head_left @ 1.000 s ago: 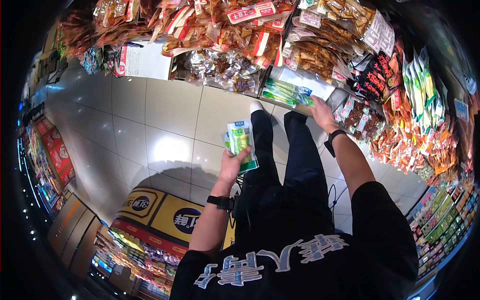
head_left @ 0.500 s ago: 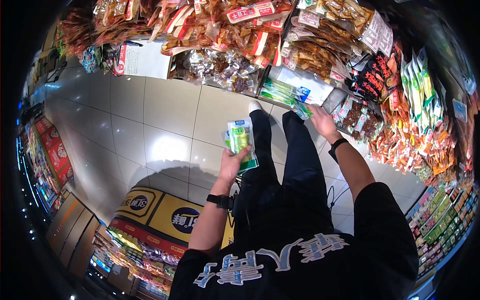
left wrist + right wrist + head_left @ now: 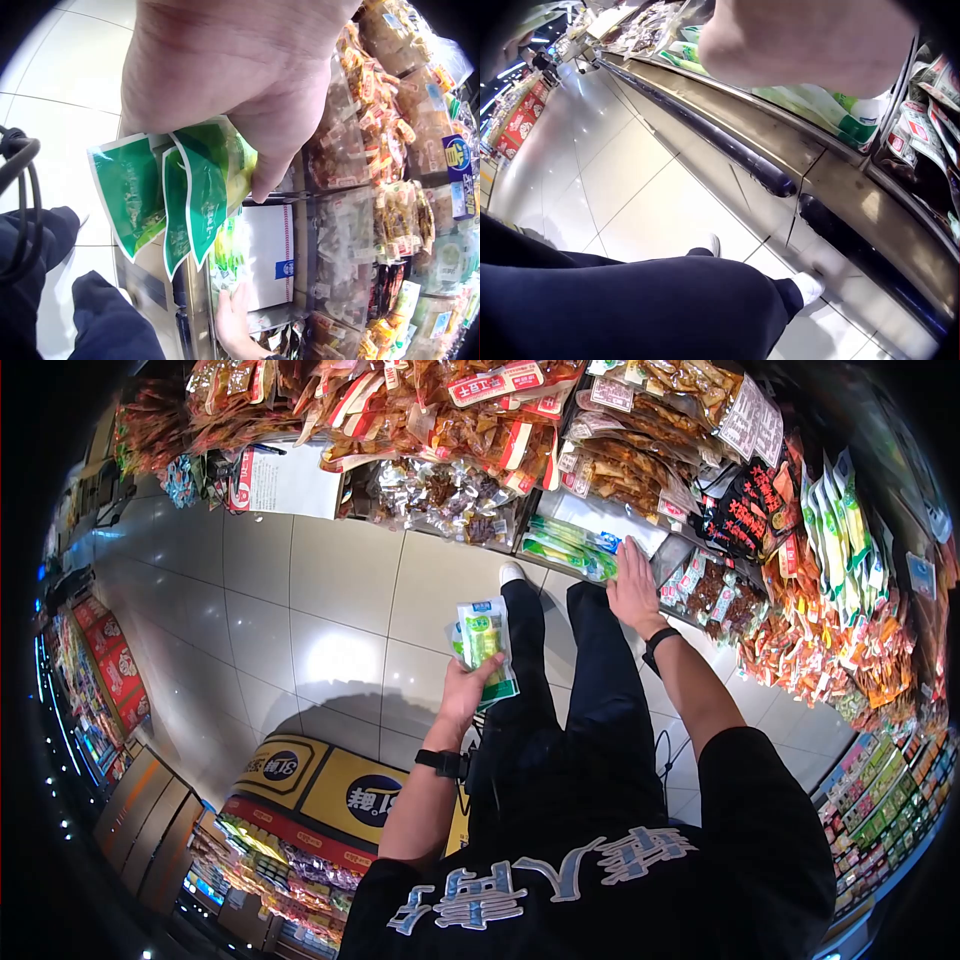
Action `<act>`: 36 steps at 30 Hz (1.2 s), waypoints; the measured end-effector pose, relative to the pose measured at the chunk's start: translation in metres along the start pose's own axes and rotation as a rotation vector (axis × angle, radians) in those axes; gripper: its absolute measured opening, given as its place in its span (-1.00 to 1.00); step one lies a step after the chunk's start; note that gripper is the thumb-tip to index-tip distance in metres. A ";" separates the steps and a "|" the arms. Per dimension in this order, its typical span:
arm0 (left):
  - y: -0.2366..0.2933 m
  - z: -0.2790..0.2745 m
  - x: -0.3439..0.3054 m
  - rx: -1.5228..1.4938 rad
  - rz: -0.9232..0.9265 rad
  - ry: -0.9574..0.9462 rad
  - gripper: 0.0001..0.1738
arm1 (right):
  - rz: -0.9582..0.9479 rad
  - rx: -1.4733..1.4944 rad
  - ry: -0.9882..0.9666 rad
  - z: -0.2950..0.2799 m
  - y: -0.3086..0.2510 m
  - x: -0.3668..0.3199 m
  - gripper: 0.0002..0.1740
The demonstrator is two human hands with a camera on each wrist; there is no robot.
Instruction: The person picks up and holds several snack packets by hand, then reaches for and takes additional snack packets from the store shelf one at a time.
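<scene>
Several green-and-clear packets (image 3: 484, 643) are gripped by the left hand (image 3: 470, 682), thumb over their front; in the left wrist view their green ends (image 3: 202, 195) fan out below the palm. The right hand (image 3: 634, 592), fingers straight, rests at the right end of a row of similar green packets (image 3: 565, 545) lying in a shelf compartment. In the left wrist view the right hand (image 3: 234, 324) touches the near end of that row. Its fingertips are out of sight in the right wrist view, where the hand (image 3: 810, 45) lies above the packets (image 3: 817, 105).
Brown snack bags (image 3: 640, 455) are stacked behind the compartment, and small dark packs (image 3: 712, 595) fill the one to its right. Wrapped pieces (image 3: 440, 500) lie to its left. A dark rail (image 3: 705, 127) runs along the shelf front. A yellow display (image 3: 355, 790) stands on the tiled floor.
The right hand has let go of the packet end it pinched and pulled toward the body, and its fingers have straightened over the compartment's right end. The left hand has barely moved.
</scene>
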State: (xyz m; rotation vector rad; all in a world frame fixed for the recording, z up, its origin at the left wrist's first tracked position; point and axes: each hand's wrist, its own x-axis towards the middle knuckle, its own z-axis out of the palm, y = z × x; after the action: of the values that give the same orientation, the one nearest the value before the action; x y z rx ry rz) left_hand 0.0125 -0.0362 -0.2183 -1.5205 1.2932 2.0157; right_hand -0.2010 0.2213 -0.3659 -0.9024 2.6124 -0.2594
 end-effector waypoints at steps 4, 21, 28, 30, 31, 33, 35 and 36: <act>0.004 0.002 0.000 0.019 -0.010 0.000 -0.64 | 0.041 0.001 -0.015 0.026 0.003 0.003 -0.18; 0.005 0.002 -0.006 0.013 -0.003 0.011 -0.67 | 0.279 0.292 -0.009 0.035 -0.007 0.024 -0.23; 0.005 -0.002 -0.004 0.003 -0.001 0.018 -0.65 | 0.103 0.218 0.183 0.001 -0.012 0.075 -0.34; 0.004 -0.004 -0.004 0.010 -0.009 0.022 -0.65 | 0.169 0.158 -0.073 0.004 -0.014 0.105 -0.37; 0.005 -0.004 -0.004 0.016 -0.018 0.023 -0.65 | 0.168 0.171 -0.119 0.012 -0.011 0.117 -0.37; 0.003 -0.004 -0.006 0.027 -0.022 0.029 -0.65 | 0.172 0.195 -0.205 0.015 -0.012 0.130 -0.37; 0.002 -0.004 -0.005 0.029 -0.007 0.041 -0.65 | 0.097 0.167 -0.234 0.003 -0.024 0.124 -0.49; 0.004 -0.004 -0.007 0.049 -0.013 0.029 -0.63 | 0.001 0.163 -0.144 0.004 -0.029 0.115 -0.52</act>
State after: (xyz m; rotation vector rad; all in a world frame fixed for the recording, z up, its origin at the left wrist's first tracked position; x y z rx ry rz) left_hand 0.0148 -0.0397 -0.2108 -1.5368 1.3306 1.9466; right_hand -0.2670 0.1269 -0.3934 -0.8322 2.4199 -0.3858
